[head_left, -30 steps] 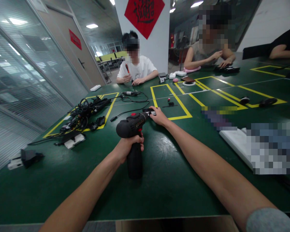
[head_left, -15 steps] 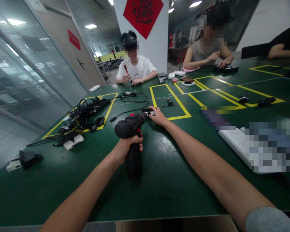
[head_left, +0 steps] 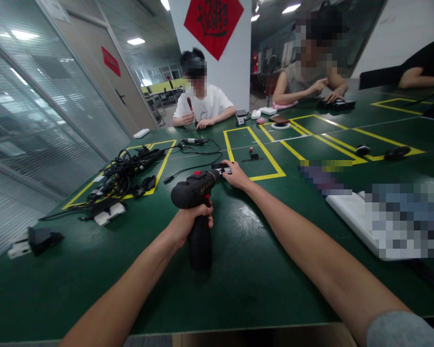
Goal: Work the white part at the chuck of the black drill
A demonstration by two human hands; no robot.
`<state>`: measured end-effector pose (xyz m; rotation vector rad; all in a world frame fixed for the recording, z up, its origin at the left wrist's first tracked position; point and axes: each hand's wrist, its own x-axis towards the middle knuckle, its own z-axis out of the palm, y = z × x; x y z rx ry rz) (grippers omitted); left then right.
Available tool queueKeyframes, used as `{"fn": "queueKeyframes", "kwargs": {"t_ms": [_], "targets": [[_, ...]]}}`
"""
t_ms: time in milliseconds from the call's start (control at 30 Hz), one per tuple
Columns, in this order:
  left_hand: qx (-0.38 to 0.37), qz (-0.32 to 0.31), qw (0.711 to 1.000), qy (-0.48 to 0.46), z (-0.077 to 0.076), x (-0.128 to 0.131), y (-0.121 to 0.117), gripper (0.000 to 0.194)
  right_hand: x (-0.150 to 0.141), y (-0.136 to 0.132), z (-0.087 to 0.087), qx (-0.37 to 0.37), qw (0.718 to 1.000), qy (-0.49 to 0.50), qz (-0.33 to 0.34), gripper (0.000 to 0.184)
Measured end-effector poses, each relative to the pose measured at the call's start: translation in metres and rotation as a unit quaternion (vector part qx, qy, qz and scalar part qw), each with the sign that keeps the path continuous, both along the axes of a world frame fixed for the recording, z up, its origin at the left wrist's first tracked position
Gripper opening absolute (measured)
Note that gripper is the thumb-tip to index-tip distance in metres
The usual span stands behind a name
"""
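Observation:
My left hand (head_left: 191, 222) is wrapped around the black grip of a cordless drill (head_left: 193, 190), which has a red trigger and red top button. The drill's handle points toward me, and its nose points right. My right hand (head_left: 237, 176) reaches across the table, its fingertips pinching a flat black piece (head_left: 220, 166) at the drill's front end. How that piece joins the drill is hidden by my fingers.
The green table (head_left: 94, 270) has yellow-taped rectangles. A tangle of black cables (head_left: 123, 176) lies at the left. A white pad (head_left: 350, 217) sits at the right. Across the table, a seated person (head_left: 202, 103) holds a red-handled tool, and another person (head_left: 311, 84) works at the far right.
The whole view has drifted slightly left and up. Both hands keep the same hold on the drill and the black piece.

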<state>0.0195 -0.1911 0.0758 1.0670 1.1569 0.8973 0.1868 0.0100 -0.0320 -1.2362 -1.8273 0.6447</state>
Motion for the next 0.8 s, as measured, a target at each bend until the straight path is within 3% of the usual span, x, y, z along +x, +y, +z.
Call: {"fn": "queueKeyframes", "kwargs": {"t_ms": [800], "targets": [[-0.006,-0.001,1.000,-0.007,-0.0018,-0.0017,-0.0003,0.026,-0.0006,-0.0018,0.0010,-0.003,1.000,-0.007,0.001,0.056]]}}
